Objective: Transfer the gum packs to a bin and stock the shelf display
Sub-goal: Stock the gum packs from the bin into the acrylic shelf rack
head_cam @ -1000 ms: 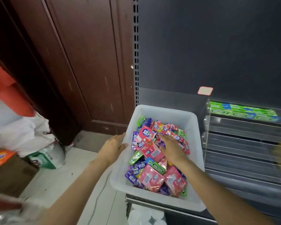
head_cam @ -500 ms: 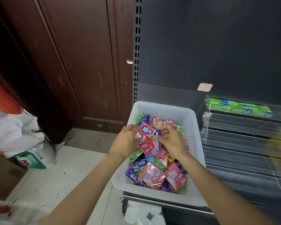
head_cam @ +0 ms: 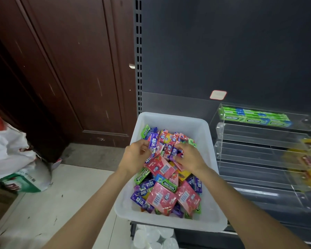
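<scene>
Both hands worked inside the white bin [head_cam: 210, 137]: left hand [head_cam: 136, 157] gripped a purple gum pack [head_cam: 153, 143]; right hand [head_cam: 188, 157] pinched small purple packs [head_cam: 174, 152].

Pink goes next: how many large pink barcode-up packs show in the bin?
3 large pink gum packs: one mid-bin, two side by side nearest; more may be buried.

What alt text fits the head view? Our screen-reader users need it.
Two hands sort gum packs in a white bin: the left hand holds a purple pack, the right hand grips more purple packs. Beside it, a clear tiered display holds green packs on top.
</scene>
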{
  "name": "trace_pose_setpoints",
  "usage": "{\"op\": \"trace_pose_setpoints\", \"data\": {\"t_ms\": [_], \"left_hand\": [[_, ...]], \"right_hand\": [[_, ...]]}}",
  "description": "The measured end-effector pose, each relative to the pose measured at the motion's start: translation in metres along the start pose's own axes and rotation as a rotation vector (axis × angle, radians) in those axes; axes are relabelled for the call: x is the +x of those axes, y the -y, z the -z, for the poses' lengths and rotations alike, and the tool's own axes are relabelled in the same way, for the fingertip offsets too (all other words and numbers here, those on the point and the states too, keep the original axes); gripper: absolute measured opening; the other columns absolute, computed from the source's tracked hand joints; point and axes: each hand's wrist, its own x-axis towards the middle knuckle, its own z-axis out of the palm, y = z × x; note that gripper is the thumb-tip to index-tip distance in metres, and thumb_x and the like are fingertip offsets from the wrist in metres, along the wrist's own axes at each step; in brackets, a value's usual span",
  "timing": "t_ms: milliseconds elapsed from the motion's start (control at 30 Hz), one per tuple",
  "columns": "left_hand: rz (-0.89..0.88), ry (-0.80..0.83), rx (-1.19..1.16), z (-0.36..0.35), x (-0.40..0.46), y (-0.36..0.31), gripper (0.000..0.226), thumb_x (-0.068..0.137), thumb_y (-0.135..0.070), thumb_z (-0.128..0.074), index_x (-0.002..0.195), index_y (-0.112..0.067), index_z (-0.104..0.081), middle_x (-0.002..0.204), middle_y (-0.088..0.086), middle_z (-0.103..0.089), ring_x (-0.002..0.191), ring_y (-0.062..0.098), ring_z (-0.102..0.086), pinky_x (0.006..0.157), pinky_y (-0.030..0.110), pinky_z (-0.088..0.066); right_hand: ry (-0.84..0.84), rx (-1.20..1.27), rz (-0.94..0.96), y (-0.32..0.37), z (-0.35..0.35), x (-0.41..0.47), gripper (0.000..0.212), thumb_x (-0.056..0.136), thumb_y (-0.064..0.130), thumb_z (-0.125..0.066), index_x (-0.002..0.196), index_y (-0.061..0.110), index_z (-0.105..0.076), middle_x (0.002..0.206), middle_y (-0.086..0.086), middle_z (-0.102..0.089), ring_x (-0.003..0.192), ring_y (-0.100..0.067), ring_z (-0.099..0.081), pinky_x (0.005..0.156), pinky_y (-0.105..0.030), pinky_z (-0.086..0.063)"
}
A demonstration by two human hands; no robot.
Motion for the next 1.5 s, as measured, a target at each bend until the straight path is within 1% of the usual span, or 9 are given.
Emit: {"op": "trace_pose_setpoints", "data": {"t_ms": [100,267,400,633,800,1000,1133,1300,1500], "left_hand": [[0.03,0.027,-0.036,0.0,0.001,0.0,0.02,0.093,-0.023,-0.055,0.108,-0.011,-0.054,0.099,-0.002,-0.064,0.086,0.008,-0.062,0.06,0.019,-0.053],[0.028,0.035,-0.041,0.003,-0.001,-0.003,0.014,0.093,-0.022,-0.055,0.104,-0.013,-0.053,0.095,-0.003,-0.063,0.085,0.008,-0.061,0.058,0.016,-0.051],[0.025,0.02,-0.069,0.005,-0.003,-0.008,0.009,0.093,-0.021,-0.056,0.099,-0.015,-0.052,0.09,-0.005,-0.063,0.078,0.004,-0.06,0.056,0.013,-0.05],[-0.009,-0.014,-0.184,-0.01,0.004,-0.043,0.007,0.089,-0.015,-0.061,0.086,-0.019,-0.057,0.08,-0.002,-0.063,0.075,0.012,-0.06,0.062,0.024,-0.044],[-0.064,0.016,-0.321,-0.034,0.013,-0.087,0.026,0.084,-0.006,-0.065,0.101,-0.02,-0.053,0.075,-0.001,-0.064,0.074,0.013,-0.061,0.068,0.021,-0.049],[-0.13,0.021,-0.417,-0.065,0.026,-0.132,0.062,0.08,-0.003,-0.07,0.127,-0.033,-0.042,0.085,0.002,-0.067,0.075,0.016,-0.067,0.074,0.037,-0.053],[-0.117,-0.022,-0.395,-0.087,0.036,-0.145,0.055,0.08,-0.006,-0.071,0.121,-0.034,-0.046,0.087,0.002,-0.068,0.089,0.025,-0.067,0.086,0.046,-0.054],[-0.068,-0.068,-0.33,-0.105,0.042,-0.155,0.055,0.081,-0.009,-0.07,0.12,-0.033,-0.041,0.099,0.004,-0.067,0.087,0.014,-0.066,0.08,0.032,-0.055],[-0.042,-0.073,-0.32,-0.111,0.048,-0.154,0.057,0.079,-0.008,-0.072,0.122,-0.031,-0.043,0.099,0.006,-0.066,0.096,0.022,-0.064,0.082,0.039,-0.056]], "right_hand": [[0.091,-0.126,-0.001,-0.002,-0.008,-0.001,0.057,0.086,0.027,-0.066,0.136,0.013,-0.045,0.136,-0.006,-0.047,0.125,-0.022,-0.044,0.103,-0.035,-0.039],[-0.036,-0.205,0.057,0.002,-0.012,-0.003,0.036,0.09,0.025,-0.061,0.125,0.016,-0.059,0.122,-0.003,-0.06,0.105,-0.02,-0.058,0.088,-0.033,-0.05],[-0.162,0.111,0.006,0.003,0.004,-0.008,0.023,0.091,0.011,-0.059,0.111,0.015,-0.069,0.103,-0.001,-0.069,0.076,-0.015,-0.063,0.078,-0.029,-0.053],[-0.272,0.658,-0.081,-0.005,0.059,-0.026,0.011,0.083,0.021,-0.069,0.084,0.01,-0.072,0.08,0.002,-0.071,0.073,-0.006,-0.065,0.07,-0.018,-0.05],[-0.413,0.66,-0.041,-0.036,0.102,-0.032,0.018,0.079,0.0,-0.071,0.093,0.01,-0.069,0.086,-0.003,-0.068,0.078,-0.009,-0.062,0.072,-0.022,-0.05],[-0.574,0.564,-0.073,-0.09,0.146,-0.034,0.021,0.078,0.0,-0.071,0.097,0.006,-0.072,0.093,-0.001,-0.069,0.084,-0.014,-0.064,0.081,-0.021,-0.048],[-0.506,0.466,-0.078,-0.123,0.155,-0.023,0.019,0.08,0.002,-0.07,0.096,0.012,-0.073,0.094,0.004,-0.068,0.084,-0.011,-0.063,0.083,-0.019,-0.046],[-0.423,0.345,0.006,-0.14,0.149,-0.006,0.018,0.082,0.003,-0.068,0.097,0.01,-0.073,0.095,0.001,-0.07,0.082,-0.007,-0.06,0.073,-0.004,-0.041],[-0.429,0.14,0.145,-0.146,0.145,0.006,0.021,0.082,0.001,-0.067,0.102,0.007,-0.071,0.1,-0.006,-0.07,0.088,-0.013,-0.062,0.086,-0.021,-0.048]]}}
